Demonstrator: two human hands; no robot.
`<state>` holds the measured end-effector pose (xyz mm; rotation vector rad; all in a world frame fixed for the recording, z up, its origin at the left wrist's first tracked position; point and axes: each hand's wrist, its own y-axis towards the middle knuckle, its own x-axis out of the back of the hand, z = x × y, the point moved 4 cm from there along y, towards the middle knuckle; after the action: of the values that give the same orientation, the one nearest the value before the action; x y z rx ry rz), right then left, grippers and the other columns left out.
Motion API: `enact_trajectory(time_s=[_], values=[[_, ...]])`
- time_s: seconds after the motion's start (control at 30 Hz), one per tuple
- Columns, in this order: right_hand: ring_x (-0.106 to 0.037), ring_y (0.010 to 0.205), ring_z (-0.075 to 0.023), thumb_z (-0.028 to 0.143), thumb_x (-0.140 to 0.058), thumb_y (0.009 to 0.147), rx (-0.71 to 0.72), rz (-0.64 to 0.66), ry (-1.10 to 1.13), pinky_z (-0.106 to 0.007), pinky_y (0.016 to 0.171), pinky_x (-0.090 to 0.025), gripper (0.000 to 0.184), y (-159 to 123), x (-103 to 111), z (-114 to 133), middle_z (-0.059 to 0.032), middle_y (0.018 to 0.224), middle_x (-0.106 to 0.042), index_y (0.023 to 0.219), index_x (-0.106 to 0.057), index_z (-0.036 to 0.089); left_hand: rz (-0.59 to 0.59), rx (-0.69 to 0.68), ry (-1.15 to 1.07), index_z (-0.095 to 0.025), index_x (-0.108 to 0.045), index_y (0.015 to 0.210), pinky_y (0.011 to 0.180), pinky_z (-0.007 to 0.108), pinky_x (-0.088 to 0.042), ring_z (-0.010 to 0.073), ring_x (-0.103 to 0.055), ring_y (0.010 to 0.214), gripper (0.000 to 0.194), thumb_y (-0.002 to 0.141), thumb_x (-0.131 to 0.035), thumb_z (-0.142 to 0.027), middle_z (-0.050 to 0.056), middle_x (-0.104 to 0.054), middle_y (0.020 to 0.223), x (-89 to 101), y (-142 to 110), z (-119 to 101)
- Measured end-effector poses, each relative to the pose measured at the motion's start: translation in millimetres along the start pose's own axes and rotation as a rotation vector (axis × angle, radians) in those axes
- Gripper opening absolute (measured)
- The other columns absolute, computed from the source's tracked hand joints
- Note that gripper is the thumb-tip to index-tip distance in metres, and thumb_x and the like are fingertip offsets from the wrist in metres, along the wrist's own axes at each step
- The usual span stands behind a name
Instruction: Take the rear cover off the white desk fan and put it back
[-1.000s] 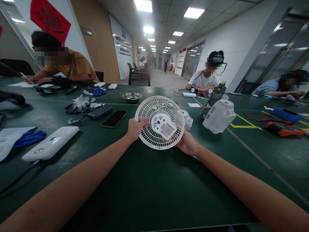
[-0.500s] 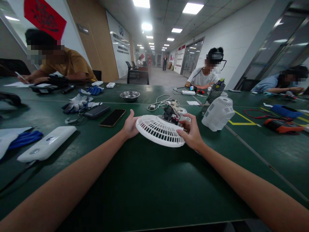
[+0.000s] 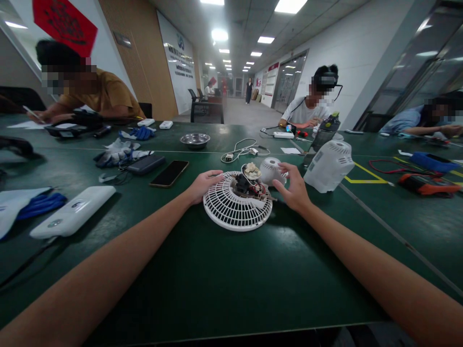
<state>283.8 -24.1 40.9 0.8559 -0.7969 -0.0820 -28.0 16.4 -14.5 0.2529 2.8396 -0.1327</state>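
A round white fan grille (image 3: 235, 214) lies face down on the green table, its slatted back up. On its centre sits a fan motor (image 3: 248, 185) with wires and a cream-coloured lump on top. My left hand (image 3: 203, 187) is closed at the grille's left rim, fingertips over the edge; its lower fingers are partly hidden. Right of the motor, my right hand (image 3: 294, 190) is open, thumb and fingers apart. Its fingertips are beside a rounded white vented housing (image 3: 270, 169) behind the grille; whether they touch it, I cannot tell.
Behind the grille are a white cable (image 3: 240, 153) and a metal bowl (image 3: 195, 140). A phone (image 3: 170, 173), gloves (image 3: 117, 154) and a white device (image 3: 74, 211) lie left. At right stand a translucent white shell (image 3: 330, 166), a bottle (image 3: 325, 132) and an orange meter (image 3: 428, 184). Co-workers sit across.
The grille has turned from upright, back facing me, to lying on the table with its motor up. My right hand has let go of it and opened; my left hand stays at the rim.
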Motion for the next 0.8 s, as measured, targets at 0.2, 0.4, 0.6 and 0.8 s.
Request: enact_trajectory(time_s=[0.2, 0.4, 0.6, 0.8], values=[[-0.047, 0.129, -0.0373, 0.034, -0.073, 0.072, -0.154, 0.049, -0.192, -0.058, 0.109, -0.038, 0.082, 4.9, -12.1, -47.1, -0.014, 0.143, -0.049, 0.145, -0.038, 0.023, -0.012, -0.015, 0.041, -0.013, -0.066, 0.117, 0.072, 0.029, -0.062, 0.0176, -0.074, 0.077, 0.036, 0.082, -0.076, -0.018, 0.014, -0.075, 0.106, 0.9, -0.4, -0.9], [-0.063, 0.099, -0.0296, 0.039, -0.08, 0.064, -0.322, 0.065, -0.077, -0.052, 0.095, -0.049, 0.086, 2.1, -15.3, -65.6, -0.0116, 0.123, -0.061, 0.14, -0.043, 0.024, -0.017, -0.018, 0.051, -0.013, -0.067, 0.114, 0.072, 0.028, -0.061, 0.0172, -0.074, 0.078, 0.035, 0.081, -0.077, -0.018, 0.013, -0.075, 0.104, -0.3, -1.5, -2.3], [-0.062, 0.069, -0.0219, 0.059, -0.068, 0.07, -0.703, -0.094, 0.469, -0.042, 0.071, -0.055, 0.065, -0.6, -13.5, -66.4, -0.0014, 0.085, -0.064, 0.121, -0.049, 0.025, -0.012, -0.021, 0.054, -0.014, -0.067, 0.115, 0.073, 0.029, -0.061, 0.0185, -0.074, 0.079, 0.037, 0.08, -0.078, -0.018, 0.013, -0.075, 0.105, -0.3, -2.3, -3.0], [-0.069, 0.074, -0.0251, 0.074, -0.041, 0.08, -0.872, 0.142, 1.071, -0.043, 0.066, -0.057, 0.051, -5.8, -24.2, -37.5, -0.0053, 0.083, -0.066, 0.098, -0.051, 0.027, -0.013, -0.002, 0.061, -0.014, -0.067, 0.116, 0.073, 0.031, -0.061, 0.0199, -0.074, 0.082, 0.039, 0.08, -0.079, -0.02, 0.013, -0.075, 0.105, -1.4, -3.7, -3.4]])
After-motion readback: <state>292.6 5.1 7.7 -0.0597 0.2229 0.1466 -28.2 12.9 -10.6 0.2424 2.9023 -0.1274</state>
